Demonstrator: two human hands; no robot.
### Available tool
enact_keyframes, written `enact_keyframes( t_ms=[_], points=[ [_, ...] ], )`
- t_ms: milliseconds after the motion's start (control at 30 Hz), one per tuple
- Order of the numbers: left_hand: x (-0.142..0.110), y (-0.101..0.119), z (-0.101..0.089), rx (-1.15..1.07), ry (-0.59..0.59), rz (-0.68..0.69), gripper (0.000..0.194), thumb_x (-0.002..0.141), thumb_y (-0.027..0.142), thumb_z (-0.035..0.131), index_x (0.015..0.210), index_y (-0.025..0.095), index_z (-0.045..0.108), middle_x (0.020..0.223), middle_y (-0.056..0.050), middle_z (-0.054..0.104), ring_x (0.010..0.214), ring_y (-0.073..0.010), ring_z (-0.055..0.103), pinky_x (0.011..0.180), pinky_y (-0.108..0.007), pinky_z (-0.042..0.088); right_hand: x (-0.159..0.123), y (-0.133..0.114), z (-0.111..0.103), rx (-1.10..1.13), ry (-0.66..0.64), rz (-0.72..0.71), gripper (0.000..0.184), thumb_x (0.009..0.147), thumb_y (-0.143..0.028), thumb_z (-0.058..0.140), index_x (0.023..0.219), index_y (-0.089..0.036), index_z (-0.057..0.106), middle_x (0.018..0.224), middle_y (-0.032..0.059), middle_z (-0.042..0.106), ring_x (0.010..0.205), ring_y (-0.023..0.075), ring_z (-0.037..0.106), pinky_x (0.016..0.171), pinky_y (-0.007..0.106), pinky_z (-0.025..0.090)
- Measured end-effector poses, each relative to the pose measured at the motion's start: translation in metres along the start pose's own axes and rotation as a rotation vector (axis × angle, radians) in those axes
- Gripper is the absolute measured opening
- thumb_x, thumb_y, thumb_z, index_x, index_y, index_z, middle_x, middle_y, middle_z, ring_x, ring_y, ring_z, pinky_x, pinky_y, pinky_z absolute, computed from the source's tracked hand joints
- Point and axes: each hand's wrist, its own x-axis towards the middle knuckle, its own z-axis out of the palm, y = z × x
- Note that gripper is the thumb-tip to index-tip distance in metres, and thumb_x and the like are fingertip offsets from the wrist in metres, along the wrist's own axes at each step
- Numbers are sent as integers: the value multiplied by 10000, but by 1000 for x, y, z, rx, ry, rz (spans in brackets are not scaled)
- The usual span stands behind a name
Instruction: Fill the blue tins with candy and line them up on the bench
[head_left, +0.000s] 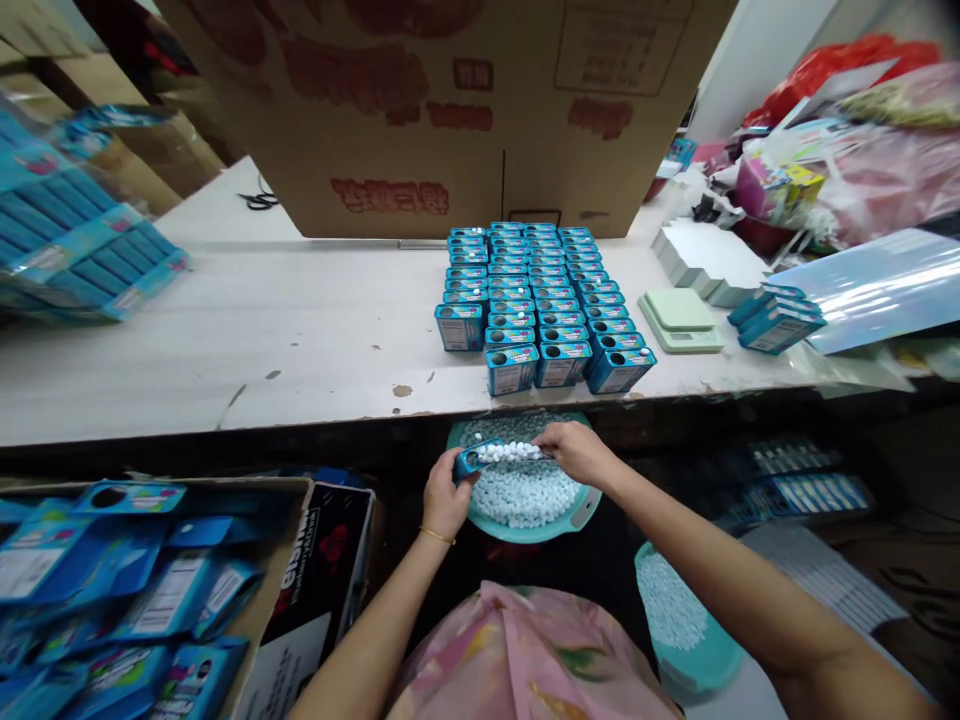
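Over a teal basin (517, 536) of small white candies (517, 500), my left hand (445, 498) is closed around a small blue box (468, 462), tilted with its opening toward the right. My right hand (577, 452) grips the end of a narrow scoop heaped with white candies (513, 452). The heap reaches up to the box's opening; the scoop's shape is mostly hidden under it. On the table above, rows of upright blue boxes (511, 370) with round holes in their tops stand close together.
A large carton (480, 130) stands behind the rows on the white table (330, 330). Right of them is a pale green scale (681, 318). An open carton (289, 530) of blue boxes lies at lower left. Another teal tub (697, 675) of candies is at lower right.
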Motion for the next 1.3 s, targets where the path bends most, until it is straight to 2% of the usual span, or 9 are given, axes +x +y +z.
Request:
enact_keyframes(
  t_ms=[167, 367, 500, 633, 800, 1033, 1167, 1233, 1300],
  points=[
    [-2, 9, 5, 44, -6, 87, 310, 668, 212, 524, 977, 191, 499, 981, -51, 561, 932, -198, 510, 845, -348, 401, -2, -40, -21, -354, -67, -28, 253, 714, -87, 402, 782, -192, 622, 831, 63, 618, 789, 184, 567, 618, 248, 384],
    [-4, 4, 6, 26, -4, 93, 306, 670, 214, 529, 974, 196, 497, 959, -50, 561, 921, -202, 510, 836, -358, 404, -4, -63, -24, -449, -47, -78, 234, 764, -132, 375, 801, -160, 604, 783, 96, 601, 764, 202, 561, 607, 268, 408],
    [-8, 5, 0, -15, 11, 70, 315, 669, 224, 538, 980, 204, 489, 956, -44, 554, 927, -204, 512, 831, -366, 406, -10, -60, -33, -440, -32, -76, 239, 749, -120, 380, 781, -177, 610, 798, 79, 603, 749, 183, 557, 603, 256, 404],
    [-6, 17, -27, -100, 84, 112, 293, 688, 263, 545, 969, 201, 491, 960, -43, 530, 922, -186, 512, 829, -338, 408, -27, -29, -45, -282, 117, -29, 291, 762, -132, 370, 897, -224, 612, 826, 40, 601, 793, 151, 551, 640, 224, 397],
    [50, 35, -55, -195, 180, 122, 341, 685, 276, 561, 1006, 192, 482, 951, -35, 558, 897, -175, 528, 825, -326, 413, -51, 23, -33, -7, 275, 55, 327, 814, -248, 322, 946, -202, 618, 787, 41, 599, 738, 137, 560, 659, 220, 416],
    [150, 50, -48, -143, 211, 41, 480, 615, 50, 556, 1082, 110, 467, 1054, -140, 544, 999, -227, 501, 892, -359, 387, -51, 47, 11, 282, 264, 58, 345, 709, -455, 446, 823, -211, 661, 773, 43, 656, 711, 172, 607, 632, 235, 477],
    [119, 25, -78, -60, 377, 30, 483, 708, 149, 503, 1174, 121, 377, 1166, -155, 446, 1056, -208, 455, 901, -341, 378, -38, 59, 31, 354, 249, 120, 382, 612, -503, 502, 799, -221, 679, 818, 49, 675, 755, 232, 619, 653, 297, 498],
    [78, 2, -112, 25, 531, 117, 390, 745, 190, 460, 1131, 174, 404, 1126, -100, 458, 1041, -184, 453, 896, -340, 376, -35, 65, 40, 412, 231, 194, 398, 567, -503, 523, 790, -216, 686, 837, 56, 675, 784, 254, 615, 632, 306, 506],
    [40, -29, -157, 197, 741, 15, 335, 739, 206, 465, 1067, 149, 428, 1071, -105, 460, 1049, -197, 430, 912, -360, 350, -36, 69, 48, 497, 181, 289, 394, 527, -492, 549, 758, -208, 696, 825, 68, 677, 762, 260, 618, 568, 288, 512]
  ],
)
